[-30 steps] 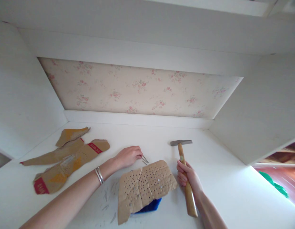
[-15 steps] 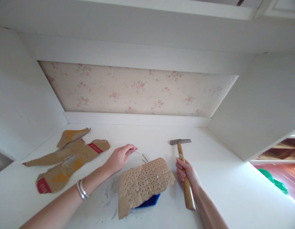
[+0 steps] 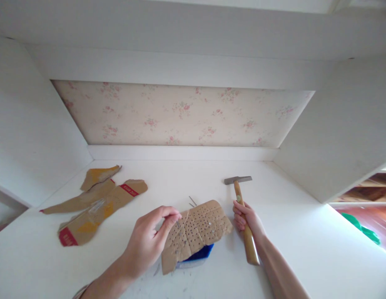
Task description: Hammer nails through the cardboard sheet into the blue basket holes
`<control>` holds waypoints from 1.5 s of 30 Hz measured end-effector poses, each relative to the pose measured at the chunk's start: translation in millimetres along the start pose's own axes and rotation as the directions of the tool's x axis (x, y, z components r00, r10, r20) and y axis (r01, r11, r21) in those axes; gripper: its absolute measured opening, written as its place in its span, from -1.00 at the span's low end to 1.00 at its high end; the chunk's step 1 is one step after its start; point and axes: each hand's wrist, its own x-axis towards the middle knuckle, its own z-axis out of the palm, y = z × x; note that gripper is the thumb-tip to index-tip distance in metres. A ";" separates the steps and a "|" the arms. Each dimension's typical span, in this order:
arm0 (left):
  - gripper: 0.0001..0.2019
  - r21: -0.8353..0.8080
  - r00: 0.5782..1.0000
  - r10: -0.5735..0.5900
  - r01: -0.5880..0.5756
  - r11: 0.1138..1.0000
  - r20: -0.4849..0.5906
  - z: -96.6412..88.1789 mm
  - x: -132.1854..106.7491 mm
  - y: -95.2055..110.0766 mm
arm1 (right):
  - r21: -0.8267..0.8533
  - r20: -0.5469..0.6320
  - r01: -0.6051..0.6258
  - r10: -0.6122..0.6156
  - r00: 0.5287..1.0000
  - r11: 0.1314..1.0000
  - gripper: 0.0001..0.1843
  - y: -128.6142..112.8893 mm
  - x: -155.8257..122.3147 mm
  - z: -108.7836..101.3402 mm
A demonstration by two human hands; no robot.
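Observation:
My left hand (image 3: 151, 241) pinches a thin nail (image 3: 178, 224) between thumb and fingers, its tip over the left part of a piece of cardboard (image 3: 197, 229) punched with many holes. That cardboard lies on a blue box (image 3: 200, 253) on the white surface. My right hand (image 3: 247, 218) is wrapped round the wooden handle of a hammer (image 3: 242, 216), whose steel head points away from me, just right of the cardboard. Two loose nails (image 3: 192, 202) lie behind the cardboard.
Torn brown cardboard pieces (image 3: 93, 203) with red and yellow print lie at the left. White walls enclose the surface on both sides, with floral wallpaper (image 3: 183, 114) at the back. Faint scratch marks show on the white surface near the blue box.
My left hand picked one nail from beside the cardboard, lifted it and drew it back over the cardboard's left part. The right hand and hammer stayed almost still.

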 end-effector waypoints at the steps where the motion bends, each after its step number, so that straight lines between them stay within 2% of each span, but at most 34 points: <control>1: -0.92 0.005 1.000 0.012 -0.012 1.000 0.000 3.1 -1.7 -1.3 | -0.001 0.000 -0.001 0.001 1.000 1.000 -0.61 0.1 -0.1 0.0; 8: -0.90 0.008 0.994 0.109 -0.109 0.994 0.014 15.4 -3.2 -8.6 | -0.006 -0.003 -0.004 0.004 1.000 1.000 -0.61 -1.3 -2.2 2.7; 14: -0.88 0.008 0.991 0.128 -0.128 0.992 0.036 18.9 -2.4 -9.3 | -0.006 0.001 -0.001 0.001 1.000 1.000 -0.63 -2.4 -3.2 3.4; 33: -0.88 0.021 0.987 0.146 -0.148 0.989 0.070 19.9 -4.7 -11.9 | -0.012 0.006 -0.012 0.013 1.000 1.000 -0.62 -2.0 -1.9 1.9; 39: -0.88 0.045 0.987 0.157 -0.158 0.986 0.024 15.3 -3.3 -9.9 | -0.014 0.008 -0.004 0.004 1.000 1.000 -0.62 -1.8 -1.7 1.6; 45: -0.87 0.039 0.985 0.167 -0.169 0.985 0.051 14.8 -5.9 -8.7 | -0.013 0.006 0.000 0.000 1.000 1.000 -0.66 -2.4 -2.8 2.6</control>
